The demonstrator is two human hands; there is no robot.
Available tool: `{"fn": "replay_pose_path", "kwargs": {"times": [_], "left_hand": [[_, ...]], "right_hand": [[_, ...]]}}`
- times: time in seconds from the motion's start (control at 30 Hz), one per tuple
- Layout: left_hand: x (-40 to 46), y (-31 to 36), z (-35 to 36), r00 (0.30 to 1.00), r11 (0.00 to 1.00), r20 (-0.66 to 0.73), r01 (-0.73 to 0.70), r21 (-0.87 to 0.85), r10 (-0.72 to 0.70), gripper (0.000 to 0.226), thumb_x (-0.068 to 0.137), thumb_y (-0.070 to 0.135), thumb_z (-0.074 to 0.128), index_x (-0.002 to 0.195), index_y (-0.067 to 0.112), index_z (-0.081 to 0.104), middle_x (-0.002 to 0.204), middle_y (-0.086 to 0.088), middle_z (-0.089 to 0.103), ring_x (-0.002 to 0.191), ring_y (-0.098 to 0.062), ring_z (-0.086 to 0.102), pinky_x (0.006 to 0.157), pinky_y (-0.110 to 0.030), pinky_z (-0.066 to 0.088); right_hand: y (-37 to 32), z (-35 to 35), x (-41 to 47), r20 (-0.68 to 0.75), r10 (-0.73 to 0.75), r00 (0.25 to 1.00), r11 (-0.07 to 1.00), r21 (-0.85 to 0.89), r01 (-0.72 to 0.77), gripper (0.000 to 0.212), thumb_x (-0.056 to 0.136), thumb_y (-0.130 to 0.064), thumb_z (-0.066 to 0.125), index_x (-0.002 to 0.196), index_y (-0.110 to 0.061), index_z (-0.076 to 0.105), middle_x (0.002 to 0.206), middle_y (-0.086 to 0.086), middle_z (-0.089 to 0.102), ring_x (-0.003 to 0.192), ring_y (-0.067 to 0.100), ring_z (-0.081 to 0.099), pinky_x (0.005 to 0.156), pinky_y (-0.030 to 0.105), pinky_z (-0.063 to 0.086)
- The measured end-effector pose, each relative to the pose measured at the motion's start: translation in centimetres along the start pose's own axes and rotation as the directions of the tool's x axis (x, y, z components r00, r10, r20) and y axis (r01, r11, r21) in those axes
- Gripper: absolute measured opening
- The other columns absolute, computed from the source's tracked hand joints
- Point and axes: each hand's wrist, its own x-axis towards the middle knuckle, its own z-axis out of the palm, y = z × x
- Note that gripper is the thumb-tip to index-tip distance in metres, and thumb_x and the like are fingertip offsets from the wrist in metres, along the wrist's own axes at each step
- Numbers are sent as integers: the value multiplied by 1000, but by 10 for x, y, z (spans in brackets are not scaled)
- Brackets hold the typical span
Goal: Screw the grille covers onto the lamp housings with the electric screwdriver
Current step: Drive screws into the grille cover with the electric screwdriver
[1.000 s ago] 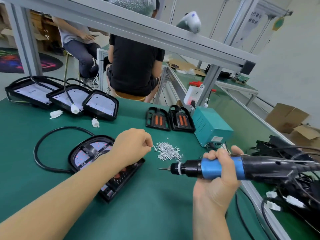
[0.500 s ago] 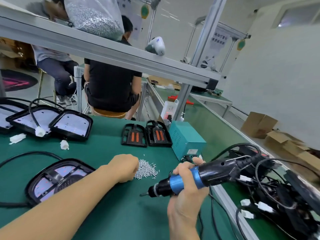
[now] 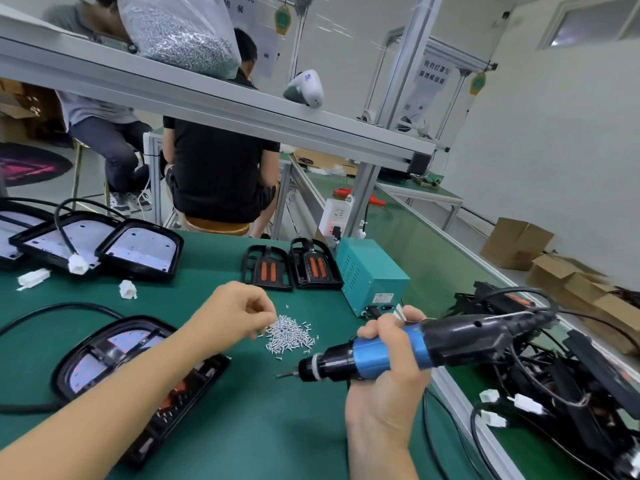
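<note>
My left hand [image 3: 239,311] hovers with fingers curled at the 9 o'clock edge of the screw pile [image 3: 290,335]; I cannot tell if it pinches one. My right hand [image 3: 388,348] grips the electric screwdriver [image 3: 391,353], bit pointing to 9 o'clock. The lamp housing [image 3: 114,362] lies at 8 o'clock of the pile, under my left forearm.

light: bright, even, soft shadows | lens: wide-angle, edges bowed | focus: slight softness throughout | glare: none

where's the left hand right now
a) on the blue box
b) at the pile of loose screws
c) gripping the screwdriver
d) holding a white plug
b: the left hand reaches over the lamp, its curled fingertips at the near edge of the screw pile, while the right hand holds the screwdriver.
</note>
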Motion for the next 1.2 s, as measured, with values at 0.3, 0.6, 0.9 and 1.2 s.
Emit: {"fn": "replay_pose_path", "kwargs": {"times": [0.3, 0.6, 0.9, 1.2], "left_hand": [[-71, -8, -25, 976, 804, -74, 123, -581, -203, 9, 72, 4, 78, 67, 7, 71, 67, -20, 65, 53, -19, 56, 48, -25, 48], [-110, -22, -42, 965, 770, -129, 99, -631, -230, 11, 73, -1, 75, 68, 8, 70, 65, -17, 65, 55, -22, 58, 49, -25, 50], [-133, -27, -49, 956, 684, -151, 65, -726, -251, 12, 66, 6, 72, 76, 8, 77, 69, -22, 68, 56, -19, 64, 53, -21, 52], [-142, -31, -52, 959, 703, -172, 37, -710, -224, 22, 81, -6, 63, 78, 11, 78, 72, -17, 70, 59, -17, 64, 56, -23, 54]], "right_hand": [[-3, 24, -14, 152, 100, 983, 992, 59, -110, 29, 69, -2, 57, 89, -22, 55, 64, -4, 49, 53, 10, 52, 62, 21, 51], [12, 49, -39, 245, 139, 960, 976, 128, -174, 27, 73, -3, 55, 92, -23, 53, 64, -6, 49, 55, 9, 52, 63, 21, 49], [24, 65, -54, 288, 169, 942, 971, 117, -210, 27, 71, -3, 54, 91, -21, 53, 64, -5, 48, 54, 9, 51, 63, 21, 49], [31, 71, -65, 313, 195, 929, 969, 84, -232, 27, 71, -2, 56, 90, -22, 54, 64, -5, 48, 54, 10, 51, 64, 23, 49]]}}
